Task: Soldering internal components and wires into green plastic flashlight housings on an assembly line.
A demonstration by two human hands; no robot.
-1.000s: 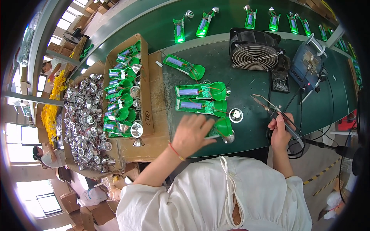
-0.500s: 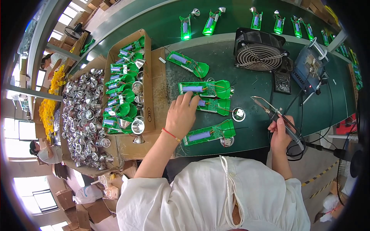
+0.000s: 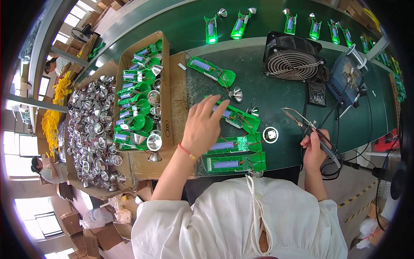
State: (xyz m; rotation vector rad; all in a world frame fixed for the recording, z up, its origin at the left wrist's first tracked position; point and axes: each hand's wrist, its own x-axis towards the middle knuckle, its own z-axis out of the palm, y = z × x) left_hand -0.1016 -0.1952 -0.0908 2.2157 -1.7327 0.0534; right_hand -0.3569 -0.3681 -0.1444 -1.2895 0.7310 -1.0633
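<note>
Left hand (image 3: 202, 125) spreads open, fingertips on a green casing (image 3: 236, 117); right hand (image 3: 315, 149) grips the soldering iron (image 3: 307, 127), bare counter (image 3: 284, 101) between casing and fan (image 3: 294, 64).

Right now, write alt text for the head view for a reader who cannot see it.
A person's left hand reaches over green flashlight halves on a dark green bench, while the right hand holds a soldering iron. A cardboard box of green parts and a heap of silver reflectors sit left; a fan stands behind.
</note>
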